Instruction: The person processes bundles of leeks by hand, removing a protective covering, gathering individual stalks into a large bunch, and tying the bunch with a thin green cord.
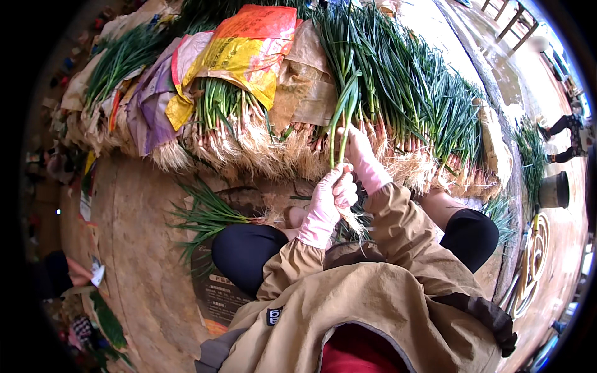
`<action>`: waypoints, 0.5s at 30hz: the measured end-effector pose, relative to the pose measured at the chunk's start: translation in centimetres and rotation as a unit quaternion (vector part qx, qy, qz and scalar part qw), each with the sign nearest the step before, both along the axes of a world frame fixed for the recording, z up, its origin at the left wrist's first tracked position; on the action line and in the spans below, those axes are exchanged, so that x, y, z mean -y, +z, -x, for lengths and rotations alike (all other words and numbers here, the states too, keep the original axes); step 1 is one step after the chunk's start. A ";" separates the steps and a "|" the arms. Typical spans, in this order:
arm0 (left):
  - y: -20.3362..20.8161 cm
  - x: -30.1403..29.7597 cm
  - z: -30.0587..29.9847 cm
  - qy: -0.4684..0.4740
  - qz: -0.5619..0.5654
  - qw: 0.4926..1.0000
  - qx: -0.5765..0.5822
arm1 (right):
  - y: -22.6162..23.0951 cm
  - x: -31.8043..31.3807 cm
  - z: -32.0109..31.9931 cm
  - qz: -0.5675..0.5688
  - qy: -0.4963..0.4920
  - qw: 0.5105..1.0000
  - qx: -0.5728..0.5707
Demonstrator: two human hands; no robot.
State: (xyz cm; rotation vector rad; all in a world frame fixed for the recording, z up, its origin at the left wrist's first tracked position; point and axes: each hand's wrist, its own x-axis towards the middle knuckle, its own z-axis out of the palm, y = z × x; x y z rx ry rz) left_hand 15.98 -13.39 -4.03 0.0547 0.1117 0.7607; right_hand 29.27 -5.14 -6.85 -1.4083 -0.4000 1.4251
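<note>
Left hand [329, 193], pink-gloved, fist closed; right hand [359, 155], gloved, fingers pinched, just above and beyond it. Both forearms bent inward, tan-sleeved.

Two pink-gloved hands, left hand [328, 198] and right hand [362, 160], are showing at frame centre. One dark bucket [553, 189] is standing at right. Two green onion heaps are lying: one big pile [398, 87] above, one small bunch [208, 217] at left.

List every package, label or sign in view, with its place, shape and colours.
Orange and yellow printed sack: crumpled, draped over the onion pile, top centre.
Purple and pink sack: crumpled, left of it.
Brown printed cardboard: flat on the ground, beside the left knee.
Small dark patch: square, on the tan jacket.
</note>
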 end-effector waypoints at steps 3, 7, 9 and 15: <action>-0.4 -1.8 3.3 0.083 0.003 0.986 -0.146 | -2.6 9.7 -0.6 -0.101 0.359 0.836 0.402; 1.0 -2.2 0.7 0.076 -0.031 0.957 -0.277 | -11.7 20.0 -10.9 0.064 0.801 0.390 0.449; 2.0 -1.7 2.2 0.102 -0.043 0.949 -0.295 | -2.0 13.2 -3.5 0.161 0.686 0.522 0.480; 4.0 -2.5 1.0 0.201 -0.104 0.936 -0.269 | 4.8 -0.9 -0.5 -0.057 0.197 0.679 0.705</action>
